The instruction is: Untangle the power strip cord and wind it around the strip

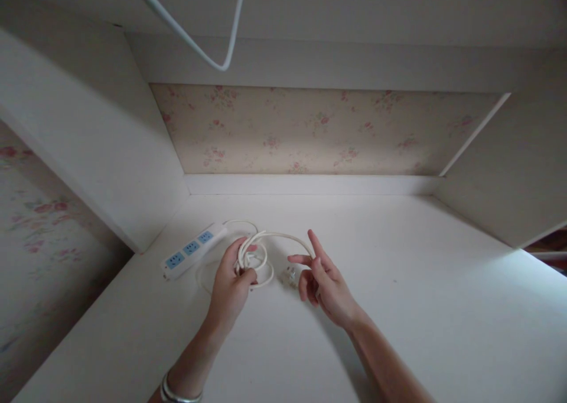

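A white power strip [191, 252] with blue socket faces lies slantwise on the white desk [398, 320], left of my hands. Its white cord [283, 235] runs from the far end into several loops. My left hand [234, 279] is closed around the gathered loops. From there the cord arches over to my right hand [328, 279], which pinches it near the thumb, with the index finger stretched out. A plug [290, 276] shows between the two hands, partly hidden by the right fingers; whether it touches the desk I cannot tell.
A white raised edge [310, 184] runs along the back, below flowered wallpaper [301, 131]. White panels [80, 131] stand at both sides, with a shelf [354, 13] overhead. From above hangs a bent white rod or cable [186, 36].
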`<state>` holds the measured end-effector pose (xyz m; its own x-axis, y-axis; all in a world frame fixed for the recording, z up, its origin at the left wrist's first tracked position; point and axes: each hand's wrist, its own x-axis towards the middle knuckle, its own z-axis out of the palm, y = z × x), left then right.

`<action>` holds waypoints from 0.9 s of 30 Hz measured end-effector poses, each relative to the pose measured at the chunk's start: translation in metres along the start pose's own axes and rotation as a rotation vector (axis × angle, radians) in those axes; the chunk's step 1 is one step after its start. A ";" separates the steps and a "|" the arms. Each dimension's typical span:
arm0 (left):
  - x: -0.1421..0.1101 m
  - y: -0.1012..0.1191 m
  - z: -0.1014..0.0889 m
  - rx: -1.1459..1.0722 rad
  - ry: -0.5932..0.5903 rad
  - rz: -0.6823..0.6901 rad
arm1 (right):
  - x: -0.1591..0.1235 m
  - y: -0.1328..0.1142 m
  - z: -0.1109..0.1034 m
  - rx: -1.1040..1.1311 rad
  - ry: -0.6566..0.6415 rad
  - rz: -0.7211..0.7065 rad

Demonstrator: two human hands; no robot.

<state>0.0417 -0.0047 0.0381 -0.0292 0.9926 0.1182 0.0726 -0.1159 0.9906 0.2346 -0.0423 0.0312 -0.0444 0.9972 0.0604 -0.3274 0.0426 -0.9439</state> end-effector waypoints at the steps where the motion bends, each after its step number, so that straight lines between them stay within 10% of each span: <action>1: 0.000 -0.001 -0.001 0.005 0.046 0.028 | 0.001 0.000 0.000 -0.017 0.019 0.007; 7: 0.006 -0.009 -0.007 0.053 0.419 0.172 | 0.004 -0.001 -0.002 -0.261 -0.018 -0.002; 12: 0.009 -0.014 -0.010 -0.047 0.512 0.163 | 0.000 -0.003 -0.017 -0.863 -0.033 -0.208; 16: 0.010 -0.014 -0.012 -0.064 0.529 0.141 | 0.002 -0.005 -0.038 -1.298 0.230 -0.512; 20: 0.012 -0.012 -0.013 -0.163 0.545 0.099 | 0.008 -0.007 -0.050 -1.424 0.426 -0.384; 27: 0.007 -0.002 -0.010 -0.498 0.264 0.121 | 0.012 -0.005 -0.046 -1.397 0.235 -0.298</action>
<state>0.0315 0.0024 0.0373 -0.3022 0.9356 0.1827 -0.3853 -0.2952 0.8743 0.2794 -0.0278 0.0213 0.0575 0.9219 0.3831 0.8809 0.1338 -0.4540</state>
